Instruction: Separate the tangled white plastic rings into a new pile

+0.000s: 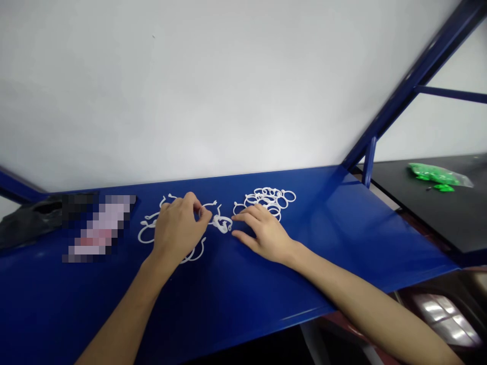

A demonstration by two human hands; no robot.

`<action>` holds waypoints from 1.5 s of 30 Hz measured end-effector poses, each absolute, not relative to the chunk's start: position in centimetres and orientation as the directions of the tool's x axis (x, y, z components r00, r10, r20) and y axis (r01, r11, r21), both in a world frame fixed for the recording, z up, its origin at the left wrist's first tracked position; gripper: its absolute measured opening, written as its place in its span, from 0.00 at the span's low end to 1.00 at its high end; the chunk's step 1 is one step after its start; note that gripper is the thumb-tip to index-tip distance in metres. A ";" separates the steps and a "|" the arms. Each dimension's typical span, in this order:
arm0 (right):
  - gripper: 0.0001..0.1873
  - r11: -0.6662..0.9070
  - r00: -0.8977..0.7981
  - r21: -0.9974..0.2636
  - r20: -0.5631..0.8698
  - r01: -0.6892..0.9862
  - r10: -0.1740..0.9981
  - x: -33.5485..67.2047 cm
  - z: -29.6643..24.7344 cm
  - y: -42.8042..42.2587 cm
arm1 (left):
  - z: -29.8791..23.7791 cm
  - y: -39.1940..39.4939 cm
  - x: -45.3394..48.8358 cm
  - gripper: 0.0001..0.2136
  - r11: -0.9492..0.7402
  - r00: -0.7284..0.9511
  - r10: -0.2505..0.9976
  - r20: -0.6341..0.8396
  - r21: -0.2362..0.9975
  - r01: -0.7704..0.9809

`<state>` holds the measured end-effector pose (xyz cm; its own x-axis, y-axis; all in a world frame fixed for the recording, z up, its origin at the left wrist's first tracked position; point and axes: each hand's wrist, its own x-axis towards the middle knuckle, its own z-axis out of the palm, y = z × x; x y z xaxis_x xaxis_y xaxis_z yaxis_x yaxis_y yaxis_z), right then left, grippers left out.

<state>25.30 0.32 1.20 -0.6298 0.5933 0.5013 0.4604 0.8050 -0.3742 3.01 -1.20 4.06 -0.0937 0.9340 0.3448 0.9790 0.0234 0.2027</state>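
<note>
My left hand (178,223) is above a loose group of white plastic rings, thumb and forefinger pinched at an open white ring (208,205). Other open-ended rings (145,234) lie partly beneath and around that hand. Between both hands is a small tangle of white pieces (222,224), too bunched to make out singly. My right hand (264,233) is beside it, thumb and forefinger apart, with nothing visibly gripped. Its back fingers rest near a heap of closed white rings (283,202), hiding part of the heap.
All this lies on a blue tabletop (323,238) against a white wall (228,91). A black plastic bag (23,220) and a blurred-out flat item (102,225) are at the left. On a black table (426,208) to the right sits a clear bag of green pieces (437,175).
</note>
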 end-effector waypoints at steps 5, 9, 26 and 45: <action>0.17 0.750 -0.613 -0.528 0.456 0.397 0.645 24.9 1.0 -0.1 | 4.2 -1.6 3.6 0.06 -0.084 -0.058 0.929 0.367 0.359 0.929; 0.09 0.693 -0.582 -0.646 0.443 0.321 0.682 24.6 0.6 -0.3 | 4.0 -1.6 3.8 0.05 -0.155 -0.016 0.932 0.361 0.439 0.885; 0.20 0.783 -0.551 -0.587 0.592 0.206 0.588 24.4 0.8 -0.6 | 3.4 -0.8 2.1 0.10 -0.176 0.089 0.978 0.190 0.517 0.838; 0.25 0.754 -0.585 -0.621 0.537 0.212 0.607 24.7 0.2 -0.5 | 4.7 -2.8 4.3 0.24 -0.282 0.399 0.917 0.033 0.761 0.584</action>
<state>24.71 -0.52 0.23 -0.5854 0.6073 0.5372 0.2122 0.7542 -0.6214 4.30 -2.82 4.71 0.3986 0.9165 0.0331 0.5844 -0.2816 0.7611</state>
